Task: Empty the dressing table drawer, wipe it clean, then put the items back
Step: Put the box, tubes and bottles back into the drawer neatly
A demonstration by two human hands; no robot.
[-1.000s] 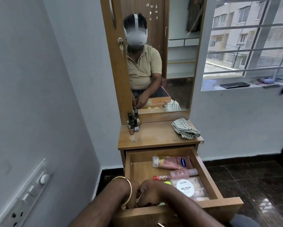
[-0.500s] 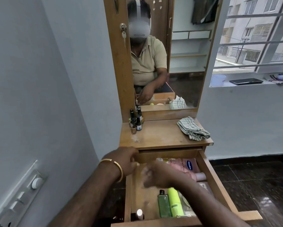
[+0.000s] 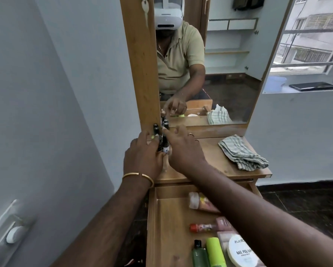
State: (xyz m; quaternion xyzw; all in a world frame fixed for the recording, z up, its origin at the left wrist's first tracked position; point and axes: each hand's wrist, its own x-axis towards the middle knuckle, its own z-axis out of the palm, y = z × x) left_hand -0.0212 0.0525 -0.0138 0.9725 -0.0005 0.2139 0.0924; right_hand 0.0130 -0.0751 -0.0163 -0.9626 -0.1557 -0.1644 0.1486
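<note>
Both hands cover most of the small bottles (image 3: 165, 145) at the counter's back left corner. The right arm hides part of the drawer (image 3: 171, 228). The green bottle (image 3: 199, 256) is cut off by the bottom edge.

Head view, close, facing down toward drawer (image 3: 181, 218)

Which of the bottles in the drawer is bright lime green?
The lime-green bottle, between the darker green black-capped bottle and the white nail-polish remover tub.

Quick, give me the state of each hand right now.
Left hand: fingers curled round the small dark bottles on the dressing table top.
Right hand: fingers at the same bottles; whether it grips one cannot be told.
</note>
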